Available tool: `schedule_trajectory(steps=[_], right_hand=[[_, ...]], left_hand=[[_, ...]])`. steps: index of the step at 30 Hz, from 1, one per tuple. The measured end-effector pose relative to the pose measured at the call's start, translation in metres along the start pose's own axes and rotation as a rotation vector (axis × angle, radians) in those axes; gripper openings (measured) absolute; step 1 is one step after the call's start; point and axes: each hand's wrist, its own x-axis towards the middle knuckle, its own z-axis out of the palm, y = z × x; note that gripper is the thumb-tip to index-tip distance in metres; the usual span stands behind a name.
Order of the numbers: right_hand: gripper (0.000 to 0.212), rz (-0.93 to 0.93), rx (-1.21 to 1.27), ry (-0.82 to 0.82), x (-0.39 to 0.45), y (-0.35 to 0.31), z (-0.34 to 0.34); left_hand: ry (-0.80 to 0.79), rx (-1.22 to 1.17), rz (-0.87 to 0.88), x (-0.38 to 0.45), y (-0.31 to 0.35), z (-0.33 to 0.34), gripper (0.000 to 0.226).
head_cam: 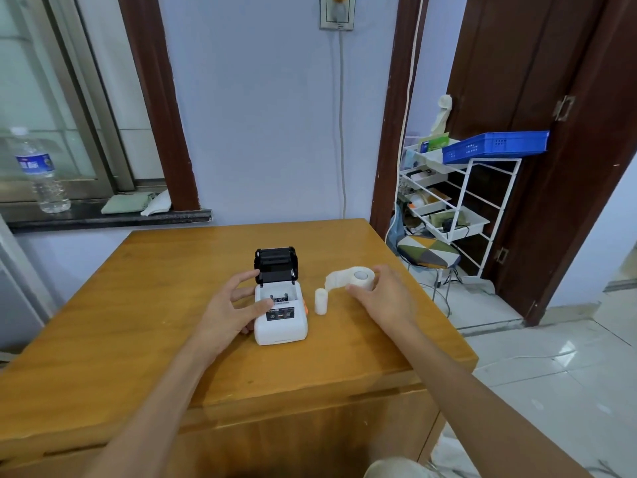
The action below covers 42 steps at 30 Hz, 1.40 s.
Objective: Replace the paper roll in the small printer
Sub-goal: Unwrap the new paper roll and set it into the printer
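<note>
A small white printer [281, 324] sits mid-table with its black lid [275, 264] standing open; the paper bay looks empty. My left hand [229, 307] rests against the printer's left side, thumb on its top edge, fingers near the lid hinge. Right of the printer a small white roll core [321, 301] stands upright. Further right lies a fuller white paper roll [360, 277] with a loose tail curling to its left. My right hand [382, 293] curls around that roll, thumb in front and fingers behind, the roll still resting on the table.
The wooden table [172, 322] ends close behind the printer and at the right near my forearm. A white wire rack [462, 198] with a blue crate [496, 146] and a stool [429, 251] stand to the right. A water bottle [41, 170] is on the window ledge.
</note>
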Motion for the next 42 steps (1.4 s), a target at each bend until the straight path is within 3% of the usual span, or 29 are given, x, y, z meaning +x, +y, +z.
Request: schedule_trajectory(steps=[5, 11, 14, 17, 19, 21, 23, 26, 29, 32, 35, 42], right_hand=[[0.041, -0.068, 0.032, -0.083, 0.009, -0.007, -0.001], [0.037, -0.165, 0.201, -0.036, -0.002, -0.017, -0.011], [0.029, -0.271, 0.23, -0.041, -0.016, -0.038, -0.022], [0.025, -0.37, 0.267, -0.082, -0.037, -0.061, -0.037], [0.022, -0.437, 0.288, -0.108, -0.055, -0.073, -0.051], [0.024, -0.494, 0.287, -0.13, -0.075, -0.081, -0.064], [0.028, -0.533, 0.259, -0.175, -0.095, -0.085, -0.073], [0.032, -0.619, 0.19, -0.29, -0.124, -0.085, -0.081], [0.034, -0.682, 0.155, -0.393, -0.143, -0.082, -0.09], [0.029, -0.712, 0.143, -0.395, -0.146, -0.076, -0.094], [0.032, -0.718, 0.119, -0.411, -0.148, -0.073, -0.089], [0.04, -0.608, 0.246, -0.406, -0.142, -0.067, -0.067]], left_hand=[[0.023, 0.023, -0.016, -0.001, 0.002, 0.001, 0.058], [0.068, 0.057, -0.022, 0.0, 0.001, 0.002, 0.049], [0.205, 0.032, -0.019, -0.005, 0.004, 0.003, 0.033], [0.523, 0.163, 0.164, -0.021, 0.012, 0.003, 0.003], [0.627, 0.236, 0.279, -0.04, 0.02, 0.007, 0.014], [0.58, 0.233, 0.274, -0.057, 0.037, 0.009, 0.012], [0.441, 0.163, 0.14, -0.069, 0.062, 0.01, 0.008], [0.005, -0.035, -0.138, -0.086, 0.106, 0.006, 0.041], [-0.3, -0.023, -0.169, -0.104, 0.123, 0.006, 0.043], [-0.344, 0.016, -0.202, -0.107, 0.11, 0.01, 0.03], [-0.407, -0.102, -0.316, -0.108, 0.097, 0.013, 0.03], [-0.262, -0.085, -0.339, -0.096, 0.09, 0.021, 0.013]])
